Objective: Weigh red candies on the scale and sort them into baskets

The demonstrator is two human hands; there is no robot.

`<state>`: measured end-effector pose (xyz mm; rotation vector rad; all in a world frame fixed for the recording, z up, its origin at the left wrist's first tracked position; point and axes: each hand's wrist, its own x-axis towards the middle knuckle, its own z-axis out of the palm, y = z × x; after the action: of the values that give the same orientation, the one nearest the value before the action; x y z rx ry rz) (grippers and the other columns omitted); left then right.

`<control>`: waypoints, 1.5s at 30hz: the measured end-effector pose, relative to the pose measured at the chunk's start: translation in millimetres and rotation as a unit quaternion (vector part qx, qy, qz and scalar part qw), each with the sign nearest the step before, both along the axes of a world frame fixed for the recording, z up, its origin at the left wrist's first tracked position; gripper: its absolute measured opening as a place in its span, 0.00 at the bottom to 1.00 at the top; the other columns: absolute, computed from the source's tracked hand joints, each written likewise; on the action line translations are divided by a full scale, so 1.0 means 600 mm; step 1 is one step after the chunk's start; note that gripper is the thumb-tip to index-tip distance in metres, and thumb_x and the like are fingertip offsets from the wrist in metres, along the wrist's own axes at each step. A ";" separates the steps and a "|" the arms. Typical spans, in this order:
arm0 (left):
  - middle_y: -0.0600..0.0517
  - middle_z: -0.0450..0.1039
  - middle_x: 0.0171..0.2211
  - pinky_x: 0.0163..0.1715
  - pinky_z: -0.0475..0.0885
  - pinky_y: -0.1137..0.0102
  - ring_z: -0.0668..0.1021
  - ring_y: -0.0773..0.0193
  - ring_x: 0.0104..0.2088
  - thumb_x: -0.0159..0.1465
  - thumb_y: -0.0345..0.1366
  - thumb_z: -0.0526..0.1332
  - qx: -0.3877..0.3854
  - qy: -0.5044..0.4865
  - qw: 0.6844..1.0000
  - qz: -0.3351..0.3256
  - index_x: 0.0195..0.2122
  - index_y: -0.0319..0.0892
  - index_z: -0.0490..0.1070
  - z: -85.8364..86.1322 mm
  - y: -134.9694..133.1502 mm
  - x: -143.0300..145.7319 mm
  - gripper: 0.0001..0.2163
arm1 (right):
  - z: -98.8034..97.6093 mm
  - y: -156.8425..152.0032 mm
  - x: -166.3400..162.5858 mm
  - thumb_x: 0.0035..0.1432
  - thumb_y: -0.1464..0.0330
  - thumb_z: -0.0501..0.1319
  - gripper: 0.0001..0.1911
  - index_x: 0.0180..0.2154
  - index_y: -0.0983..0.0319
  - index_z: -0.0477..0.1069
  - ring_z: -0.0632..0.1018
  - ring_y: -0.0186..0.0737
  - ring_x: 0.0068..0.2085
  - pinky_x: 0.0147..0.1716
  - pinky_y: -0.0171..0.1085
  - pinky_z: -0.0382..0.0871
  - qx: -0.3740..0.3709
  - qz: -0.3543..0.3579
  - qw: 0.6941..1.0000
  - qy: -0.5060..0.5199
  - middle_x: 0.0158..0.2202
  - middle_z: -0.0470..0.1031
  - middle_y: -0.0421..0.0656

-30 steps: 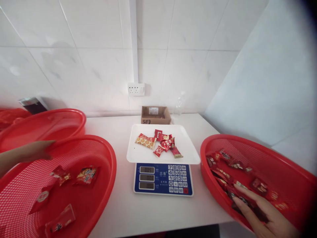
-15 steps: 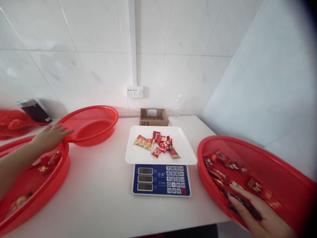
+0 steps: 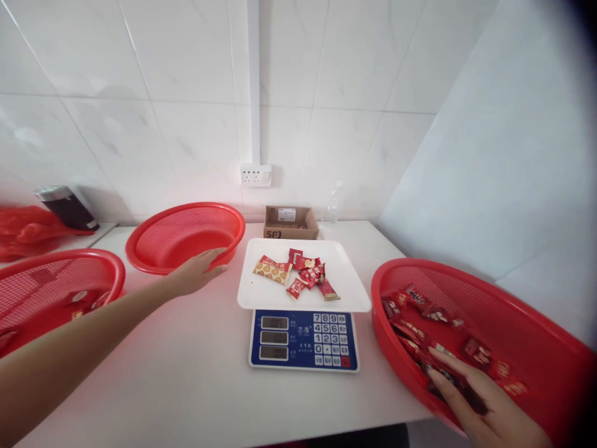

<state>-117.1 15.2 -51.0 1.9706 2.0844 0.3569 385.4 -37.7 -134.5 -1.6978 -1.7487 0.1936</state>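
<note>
My left hand [image 3: 201,274] reaches forward with its fingers stretched out, at the front right rim of the back red basket [image 3: 184,214]. No object shows in it. On the right, my right hand [image 3: 499,398] is inside another red basket [image 3: 387,339], thumb and fingers around a dark red snack packet [image 3: 471,395]. Several red wrapped snacks [image 3: 433,311] lie around it. Between the hands stands a digital scale [image 3: 305,339]. Its white pan [image 3: 261,298] carries several small red packets [image 3: 310,274] and a longer cream and red biscuit packet [image 3: 272,270].
A third red basket [image 3: 109,256] with some packets stands at the left, partly behind my left forearm. Behind the scale are a small cardboard box [image 3: 291,231] and a clear plastic bottle [image 3: 332,205]. Red plastic bags [image 3: 23,230] and a dark canister [image 3: 68,207] lie far left.
My left hand has moved right, from the left basket's rim to the back basket. The back basket has shifted right, and the left basket appears slightly changed in position. My right hand stays nearly still.
</note>
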 end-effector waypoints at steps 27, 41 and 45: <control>0.47 0.65 0.41 0.39 0.69 0.61 0.74 0.55 0.39 0.57 0.52 0.57 0.100 0.007 0.980 -0.173 0.41 0.45 0.71 -0.044 0.157 0.296 0.18 | 0.033 -0.007 -0.023 0.52 0.48 0.52 0.25 0.42 0.56 0.74 0.77 0.49 0.47 0.41 0.45 0.74 -0.042 -0.021 0.999 -0.008 0.46 0.77 0.44; 0.47 0.68 0.41 0.32 0.70 0.69 0.75 0.63 0.33 0.63 0.49 0.49 0.231 -0.041 0.965 0.115 0.36 0.39 0.70 0.070 0.162 0.097 0.19 | 0.038 -0.009 -0.026 0.52 0.49 0.53 0.23 0.41 0.55 0.74 0.77 0.49 0.45 0.37 0.42 0.75 -0.035 -0.016 0.999 0.009 0.44 0.77 0.44; 0.44 0.62 0.50 0.39 0.69 0.58 0.74 0.51 0.42 0.63 0.53 0.45 0.197 0.010 0.974 0.115 0.43 0.37 0.67 0.082 0.134 0.004 0.25 | 0.029 -0.005 -0.021 0.53 0.49 0.53 0.23 0.41 0.55 0.74 0.77 0.50 0.45 0.39 0.44 0.75 -0.024 -0.011 1.000 0.007 0.44 0.77 0.45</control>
<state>-114.8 95.7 -1.9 1.9326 2.4099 0.8592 372.6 -40.8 -117.1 -1.7451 -1.7269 0.2386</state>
